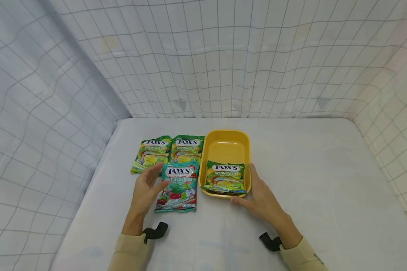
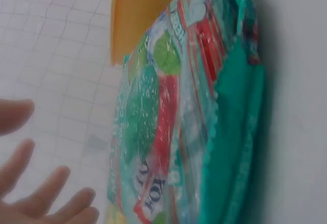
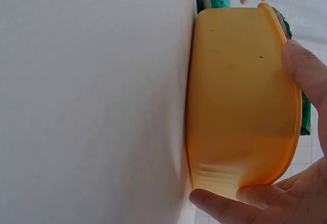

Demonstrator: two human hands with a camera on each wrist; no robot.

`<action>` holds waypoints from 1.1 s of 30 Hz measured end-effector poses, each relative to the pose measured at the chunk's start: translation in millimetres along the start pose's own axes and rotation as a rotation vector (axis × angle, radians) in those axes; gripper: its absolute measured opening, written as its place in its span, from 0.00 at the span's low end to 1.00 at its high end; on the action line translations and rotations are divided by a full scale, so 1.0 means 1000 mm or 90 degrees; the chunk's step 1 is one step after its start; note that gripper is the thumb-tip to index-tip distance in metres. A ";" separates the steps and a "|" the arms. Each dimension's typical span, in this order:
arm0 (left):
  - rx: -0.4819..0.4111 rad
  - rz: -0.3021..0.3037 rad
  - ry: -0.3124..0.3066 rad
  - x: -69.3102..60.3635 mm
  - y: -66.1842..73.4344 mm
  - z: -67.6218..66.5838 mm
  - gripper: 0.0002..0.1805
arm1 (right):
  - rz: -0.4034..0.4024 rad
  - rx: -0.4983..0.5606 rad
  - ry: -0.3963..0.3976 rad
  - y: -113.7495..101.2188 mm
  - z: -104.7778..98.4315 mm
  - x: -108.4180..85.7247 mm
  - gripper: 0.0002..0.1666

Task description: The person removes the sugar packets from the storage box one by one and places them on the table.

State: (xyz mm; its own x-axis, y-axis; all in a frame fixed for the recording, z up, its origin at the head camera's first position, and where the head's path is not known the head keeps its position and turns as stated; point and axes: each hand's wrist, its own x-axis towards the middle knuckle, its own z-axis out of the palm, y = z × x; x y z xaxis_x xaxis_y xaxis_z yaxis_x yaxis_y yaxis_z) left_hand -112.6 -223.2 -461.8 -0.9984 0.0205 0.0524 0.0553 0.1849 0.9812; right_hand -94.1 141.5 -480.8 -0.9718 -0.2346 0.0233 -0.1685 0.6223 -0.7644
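A yellow plastic tray [image 1: 226,150] stands on the table with a green Fox's Spring Tea candy bag [image 1: 225,178] in its near end. My right hand [image 1: 264,197] holds this tray at its near right corner, thumb [image 3: 304,66] at the rim and fingers along the side. To the tray's left lies a teal Fox's Mint Blossom candy bag [image 1: 178,192]. Over its left edge is my left hand [image 1: 147,192], fingers apart and gripping nothing; in the left wrist view these fingers [image 2: 46,191] stand clear of the teal bag [image 2: 168,106].
Two more green Spring Tea bags, a left one [image 1: 152,152] and a right one [image 1: 187,148], lie side by side behind the teal bag. The white table [image 1: 308,180] is enclosed by grid-patterned cloth [image 1: 224,64] at the back and sides.
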 end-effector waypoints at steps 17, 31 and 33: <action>-0.118 0.075 -0.073 0.004 0.031 0.037 0.35 | 0.024 0.003 -0.003 -0.001 0.000 0.000 0.77; -0.178 0.050 -0.162 0.009 0.057 0.070 0.41 | 0.015 -0.008 0.004 0.001 0.001 0.001 0.78; -0.175 0.043 -0.168 0.009 0.059 0.074 0.43 | 0.011 -0.006 0.006 0.001 0.001 0.001 0.78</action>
State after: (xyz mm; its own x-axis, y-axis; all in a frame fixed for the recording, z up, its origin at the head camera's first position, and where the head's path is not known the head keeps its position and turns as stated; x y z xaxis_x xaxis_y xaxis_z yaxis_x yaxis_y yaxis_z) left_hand -118.0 -139.0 -417.6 -0.9536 0.2823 0.1045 0.0808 -0.0946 0.9922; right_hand -95.2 141.4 -481.8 -0.9761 -0.2168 0.0170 -0.1537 0.6326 -0.7590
